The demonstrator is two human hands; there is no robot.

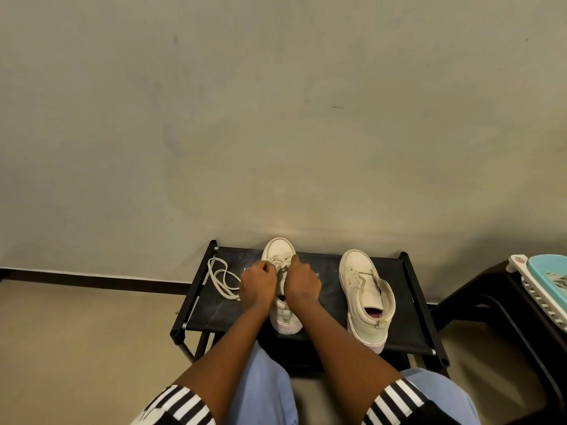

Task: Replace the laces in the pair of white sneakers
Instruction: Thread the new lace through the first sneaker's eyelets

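Head view, seated person, both forearms reach fwd over the knees.

Bench (pixel 333 269): low, black fabric top on a black tube frame, far edge against the wall (pixel 276 118).

Sneaker A (pixel 279 247): white, centre of bench, toe at far edge, heel toward near edge. Upright on its sole.

Sneaker B (pixel 363 273): white, near R edge of bench, well apart from A, toe also toward far edge. Upright, tongue area open, no lace seen in it, pink lining visible inside.

Lace (pixel 283 265): cream, threaded across upper eyelets of A, shows between the two hands.

L hand (pixel 257 280): over L side of A's eyelets, fingers curled, pinching the lace. R hand (pixel 302 282): over R side of A, fingers curled, also pinching the lace. Hands just beside each other, not touching.

Loose lace (pixel 222 279): cream, looped at far L corner of bench, part hangs out past L edge.

Misc: dark stool (pixel 478 289) R of bench, w/ teal basket (pixel 549 271) on top. Striped sleeves (pixel 178 403), black/white.
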